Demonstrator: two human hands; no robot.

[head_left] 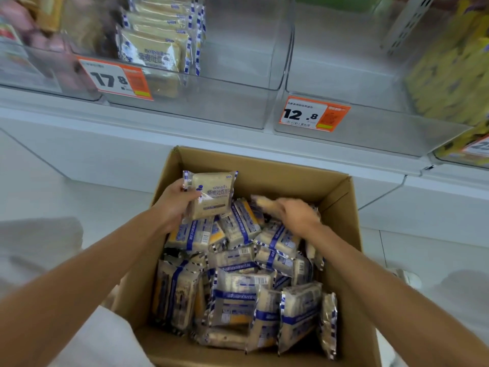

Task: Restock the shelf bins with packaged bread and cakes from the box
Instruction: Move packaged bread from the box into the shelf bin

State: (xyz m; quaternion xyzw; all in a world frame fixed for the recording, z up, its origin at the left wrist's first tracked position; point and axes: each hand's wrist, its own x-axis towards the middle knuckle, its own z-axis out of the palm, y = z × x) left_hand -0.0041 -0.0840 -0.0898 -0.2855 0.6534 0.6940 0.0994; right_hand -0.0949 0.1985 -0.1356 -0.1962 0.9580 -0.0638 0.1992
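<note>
An open cardboard box (pixel 341 207) on the floor holds several bread packs (pixel 238 295) with blue-and-white wrappers. My left hand (pixel 173 201) grips one bread pack (pixel 211 196) upright, just above the pile at the box's back left. My right hand (pixel 296 213) reaches into the back right of the box, fingers blurred over another pack (pixel 262 201); whether it holds it I cannot tell. Above, a clear shelf bin (pixel 201 102) tagged 17.8 holds a row of the same bread packs (pixel 153 51) in its left part.
A second clear bin (pixel 370 133) tagged 12.8 stands to the right with nothing in it. Bins with yellow packs (pixel 449 75) and pink packs (pixel 26 35) flank these. White shelf front and tiled floor surround the box.
</note>
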